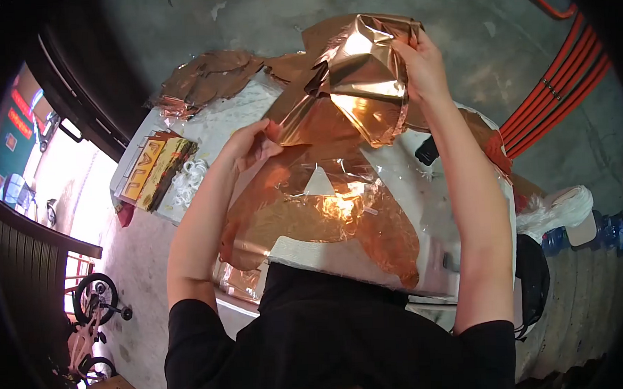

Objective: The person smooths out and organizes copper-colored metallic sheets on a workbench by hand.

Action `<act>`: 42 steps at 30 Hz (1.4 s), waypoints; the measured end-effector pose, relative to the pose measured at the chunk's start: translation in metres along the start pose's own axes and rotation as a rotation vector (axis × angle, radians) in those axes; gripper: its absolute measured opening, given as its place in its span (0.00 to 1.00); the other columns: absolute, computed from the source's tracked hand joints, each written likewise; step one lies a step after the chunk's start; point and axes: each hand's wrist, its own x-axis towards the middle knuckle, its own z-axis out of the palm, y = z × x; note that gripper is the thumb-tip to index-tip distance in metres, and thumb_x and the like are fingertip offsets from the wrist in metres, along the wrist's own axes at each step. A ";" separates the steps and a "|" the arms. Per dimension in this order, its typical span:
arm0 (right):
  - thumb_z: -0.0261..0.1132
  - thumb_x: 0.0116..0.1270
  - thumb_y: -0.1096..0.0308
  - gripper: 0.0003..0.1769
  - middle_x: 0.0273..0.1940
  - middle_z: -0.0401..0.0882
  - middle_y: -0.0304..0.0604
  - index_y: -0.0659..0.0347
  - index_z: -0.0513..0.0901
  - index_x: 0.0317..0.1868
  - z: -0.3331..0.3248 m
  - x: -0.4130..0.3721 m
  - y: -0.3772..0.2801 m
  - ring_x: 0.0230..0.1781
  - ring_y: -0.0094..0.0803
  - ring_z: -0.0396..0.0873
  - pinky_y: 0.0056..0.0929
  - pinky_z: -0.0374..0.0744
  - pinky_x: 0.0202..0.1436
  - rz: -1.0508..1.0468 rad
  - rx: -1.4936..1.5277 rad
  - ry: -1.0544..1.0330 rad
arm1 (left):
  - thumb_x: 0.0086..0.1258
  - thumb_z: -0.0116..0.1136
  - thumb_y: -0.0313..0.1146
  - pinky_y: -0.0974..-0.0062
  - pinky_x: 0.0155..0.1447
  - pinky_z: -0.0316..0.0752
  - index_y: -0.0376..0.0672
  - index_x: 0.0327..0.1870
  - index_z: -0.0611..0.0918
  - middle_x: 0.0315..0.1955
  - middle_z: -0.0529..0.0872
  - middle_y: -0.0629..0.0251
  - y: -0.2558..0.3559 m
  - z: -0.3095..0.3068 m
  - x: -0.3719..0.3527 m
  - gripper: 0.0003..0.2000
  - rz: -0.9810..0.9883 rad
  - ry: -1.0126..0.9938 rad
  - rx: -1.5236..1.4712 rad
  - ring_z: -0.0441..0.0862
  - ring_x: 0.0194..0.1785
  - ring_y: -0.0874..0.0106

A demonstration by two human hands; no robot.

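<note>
Copper foil sheet (355, 81) lifted above bench (218, 125); left hand (254, 145) pinches lower edge, right hand (422, 64) grips top. Likely mid-peel; next needs slow, even pull.

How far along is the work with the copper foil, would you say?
Done, it seems: crumpled copper foil scraps lie piled at the white table's far end, and the flat copper foil sheet shows a triangular cut-out. In hand: the left hand and right hand hold up a creased copper foil piece. Left: most of the flat sheet looks uncut.
</note>
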 end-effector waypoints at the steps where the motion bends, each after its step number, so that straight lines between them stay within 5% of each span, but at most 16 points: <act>1: 0.58 0.63 0.79 0.12 0.30 0.76 0.32 0.61 0.76 0.48 0.005 0.005 -0.002 0.26 0.17 0.73 0.17 0.72 0.27 -0.005 0.002 0.000 | 0.71 0.50 0.38 0.75 0.34 0.82 0.33 0.41 0.77 0.29 0.84 0.56 0.001 -0.002 -0.004 0.14 0.004 -0.001 0.004 0.85 0.28 0.67; 4: 0.57 0.63 0.78 0.13 0.28 0.72 0.28 0.61 0.76 0.49 0.012 0.020 -0.006 0.20 0.13 0.64 0.16 0.63 0.21 -0.020 -0.101 -0.165 | 0.67 0.57 0.41 0.75 0.36 0.80 0.34 0.42 0.79 0.30 0.84 0.58 0.019 0.020 -0.033 0.16 0.021 0.253 0.982 0.84 0.31 0.70; 5: 0.57 0.63 0.78 0.13 0.28 0.72 0.28 0.61 0.76 0.49 0.012 0.022 -0.010 0.20 0.13 0.64 0.16 0.63 0.21 -0.031 -0.104 -0.163 | 0.67 0.57 0.41 0.75 0.36 0.80 0.34 0.42 0.79 0.30 0.84 0.58 0.030 0.032 -0.039 0.16 0.031 0.250 0.986 0.84 0.31 0.70; 7: 0.57 0.63 0.78 0.13 0.25 0.69 0.28 0.61 0.75 0.49 0.022 0.021 -0.012 0.18 0.13 0.60 0.16 0.59 0.19 0.068 -0.262 -0.317 | 0.66 0.60 0.36 0.76 0.39 0.77 0.35 0.44 0.79 0.34 0.84 0.61 0.046 0.059 -0.051 0.13 0.756 0.423 1.223 0.82 0.35 0.72; 9: 0.57 0.62 0.78 0.13 0.22 0.68 0.28 0.62 0.75 0.48 0.037 0.021 -0.013 0.17 0.13 0.61 0.16 0.60 0.18 0.039 -0.251 -0.351 | 0.62 0.61 0.30 0.73 0.45 0.75 0.36 0.47 0.79 0.39 0.84 0.63 0.059 0.105 -0.067 0.13 1.191 0.341 1.393 0.80 0.40 0.70; 13: 0.57 0.62 0.78 0.14 0.25 0.71 0.31 0.64 0.74 0.50 0.052 0.024 -0.004 0.20 0.14 0.65 0.17 0.63 0.20 0.055 -0.212 -0.405 | 0.55 0.56 0.25 0.67 0.59 0.69 0.41 0.52 0.77 0.52 0.79 0.63 0.060 0.161 -0.052 0.20 1.659 -0.279 1.899 0.74 0.56 0.65; 16: 0.58 0.62 0.79 0.15 0.32 0.77 0.34 0.65 0.74 0.50 0.056 0.037 0.015 0.27 0.16 0.71 0.18 0.70 0.26 0.111 -0.350 -0.529 | 0.59 0.50 0.33 0.70 0.61 0.65 0.41 0.48 0.77 0.47 0.78 0.66 0.045 0.180 -0.029 0.16 1.872 -0.279 2.057 0.73 0.55 0.70; 20: 0.58 0.61 0.78 0.15 0.32 0.77 0.34 0.64 0.75 0.49 0.060 0.032 0.002 0.27 0.16 0.70 0.18 0.70 0.27 0.221 -0.478 -0.607 | 0.59 0.50 0.33 0.74 0.62 0.63 0.38 0.50 0.75 0.46 0.78 0.68 0.031 0.189 -0.017 0.17 1.858 -0.062 2.363 0.72 0.54 0.72; 22: 0.58 0.61 0.78 0.14 0.32 0.76 0.33 0.63 0.75 0.49 0.060 0.034 0.009 0.27 0.15 0.69 0.17 0.69 0.27 0.207 -0.527 -0.708 | 0.61 0.49 0.36 0.76 0.61 0.61 0.39 0.54 0.74 0.48 0.78 0.68 0.020 0.195 -0.017 0.20 1.530 0.057 2.518 0.71 0.55 0.73; 28: 0.56 0.61 0.77 0.13 0.31 0.76 0.32 0.63 0.75 0.47 0.072 0.039 0.009 0.28 0.16 0.69 0.19 0.69 0.28 0.117 -0.591 -0.825 | 0.64 0.46 0.38 0.71 0.64 0.56 0.39 0.57 0.72 0.50 0.77 0.66 0.007 0.198 -0.013 0.21 1.530 0.385 2.725 0.70 0.58 0.72; 32: 0.56 0.60 0.78 0.13 0.32 0.76 0.33 0.63 0.75 0.46 0.083 0.035 -0.006 0.30 0.18 0.70 0.21 0.70 0.30 0.114 -0.670 -0.874 | 0.64 0.46 0.39 0.70 0.65 0.54 0.39 0.57 0.73 0.51 0.77 0.64 0.006 0.203 -0.022 0.21 1.349 0.409 2.736 0.70 0.59 0.71; 35: 0.56 0.58 0.79 0.14 0.32 0.76 0.34 0.63 0.75 0.46 0.089 0.038 0.000 0.31 0.18 0.70 0.22 0.71 0.31 0.039 -0.640 -0.933 | 0.62 0.48 0.37 0.71 0.63 0.57 0.41 0.48 0.79 0.44 0.80 0.64 0.008 0.199 -0.015 0.16 1.471 0.444 2.611 0.73 0.54 0.71; 37: 0.56 0.57 0.79 0.15 0.32 0.77 0.34 0.62 0.75 0.47 0.093 0.037 -0.008 0.30 0.20 0.71 0.23 0.71 0.32 0.115 -0.685 -1.003 | 0.60 0.51 0.35 0.72 0.58 0.61 0.43 0.37 0.83 0.35 0.82 0.65 0.013 0.197 -0.015 0.10 1.331 0.261 2.607 0.76 0.47 0.71; 42: 0.57 0.57 0.77 0.15 0.33 0.79 0.38 0.62 0.76 0.46 0.108 0.041 -0.020 0.31 0.23 0.73 0.27 0.73 0.33 0.032 -0.845 -1.116 | 0.57 0.52 0.32 0.73 0.48 0.69 0.44 0.32 0.81 0.28 0.81 0.67 0.033 0.185 -0.025 0.06 1.493 0.146 2.474 0.79 0.39 0.71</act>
